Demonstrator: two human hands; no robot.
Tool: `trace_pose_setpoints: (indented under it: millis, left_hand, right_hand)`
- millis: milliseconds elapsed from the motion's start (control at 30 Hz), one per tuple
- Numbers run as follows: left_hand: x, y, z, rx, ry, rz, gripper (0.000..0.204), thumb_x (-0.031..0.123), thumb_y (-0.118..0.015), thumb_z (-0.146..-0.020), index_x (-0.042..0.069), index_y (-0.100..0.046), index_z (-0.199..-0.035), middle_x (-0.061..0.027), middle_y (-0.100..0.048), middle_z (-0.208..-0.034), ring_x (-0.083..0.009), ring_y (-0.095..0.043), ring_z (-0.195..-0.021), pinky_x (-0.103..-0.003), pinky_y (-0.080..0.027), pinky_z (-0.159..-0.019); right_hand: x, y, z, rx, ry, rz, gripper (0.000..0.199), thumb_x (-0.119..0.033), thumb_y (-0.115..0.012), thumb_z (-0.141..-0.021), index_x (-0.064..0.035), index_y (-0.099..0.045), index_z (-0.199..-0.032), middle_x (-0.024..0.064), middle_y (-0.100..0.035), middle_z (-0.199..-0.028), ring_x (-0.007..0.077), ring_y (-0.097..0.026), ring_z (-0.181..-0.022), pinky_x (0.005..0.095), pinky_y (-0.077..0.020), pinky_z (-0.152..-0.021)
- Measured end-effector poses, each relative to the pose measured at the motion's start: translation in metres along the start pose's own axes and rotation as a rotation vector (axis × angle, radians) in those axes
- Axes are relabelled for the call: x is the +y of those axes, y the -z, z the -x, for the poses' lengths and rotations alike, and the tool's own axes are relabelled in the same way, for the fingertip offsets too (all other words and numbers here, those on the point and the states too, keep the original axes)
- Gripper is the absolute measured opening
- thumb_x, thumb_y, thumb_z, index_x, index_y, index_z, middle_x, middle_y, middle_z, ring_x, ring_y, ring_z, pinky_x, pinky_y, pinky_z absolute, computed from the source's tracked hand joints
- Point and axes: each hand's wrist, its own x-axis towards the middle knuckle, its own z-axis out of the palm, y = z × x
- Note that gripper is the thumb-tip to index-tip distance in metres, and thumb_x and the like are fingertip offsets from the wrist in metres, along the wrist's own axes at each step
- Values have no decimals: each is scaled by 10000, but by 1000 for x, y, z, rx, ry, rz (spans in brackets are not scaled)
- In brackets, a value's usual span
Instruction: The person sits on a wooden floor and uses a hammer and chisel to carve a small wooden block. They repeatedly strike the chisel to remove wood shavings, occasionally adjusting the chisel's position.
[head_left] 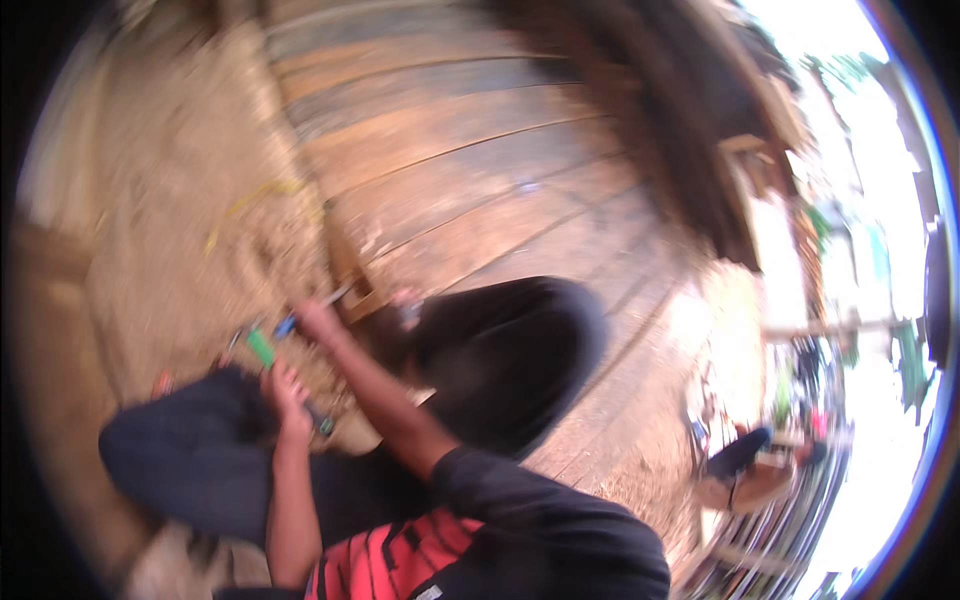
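Note:
My left hand [287,392] is closed and sits over my left thigh. From its fingers sticks out a green-handled tool [261,346], its kind too blurred to tell. A dark piece with some green [322,420] shows just below that hand; whether it belongs to the same tool I cannot make out. Ahead and to the right, my right hand [318,322] is closed around a tool with a blue handle [287,325]. Its thin pale shaft [341,292] points right, toward a small wooden block [365,298] at the edge of the boards.
Wide wooden planks [450,150] stretch ahead and right. Sandy ground or sawdust [170,190] lies left, with a yellow strip [265,193] on it. Dark timber [670,110] stands at the far right. A person [765,480] sits at the right, near stacked slats [790,535].

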Motion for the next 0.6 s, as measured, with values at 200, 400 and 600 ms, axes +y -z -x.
trace_pose_setpoints:
  millis: [200, 400, 600]
  left_hand:
    - [-27, -2, -27, -173, -58, 178, 185, 294, -589, -959, 154, -469, -943, 50, -407, -692, -43, -355, -480, -209, -288, -370]
    - [-11, 3, -21, -171, -80, 114, 166, 279, -583, -960, 147, -483, -957, 52, -412, -682, -43, -363, -487, -214, -309, -394]
    - [-10, 4, -18, -177, -57, 120, 208, 267, -572, -963, 124, -522, -1106, 51, -418, -693, -46, -370, -496, -209, -312, -405]
  right_hand:
    - [-3, -1, 38, 66, 54, 15, 89, -110, -677, -671, -95, -616, -735, 148, -611, -699, 355, -639, -739, 466, -505, -685]
    - [-33, 26, 46, 148, 107, -23, 103, -148, -668, -704, -72, -603, -727, 145, -610, -695, 354, -638, -742, 457, -492, -696]
    - [-36, 35, 49, 63, 89, -8, 110, -153, -670, -710, -64, -611, -734, 157, -630, -713, 348, -656, -763, 453, -503, -679]
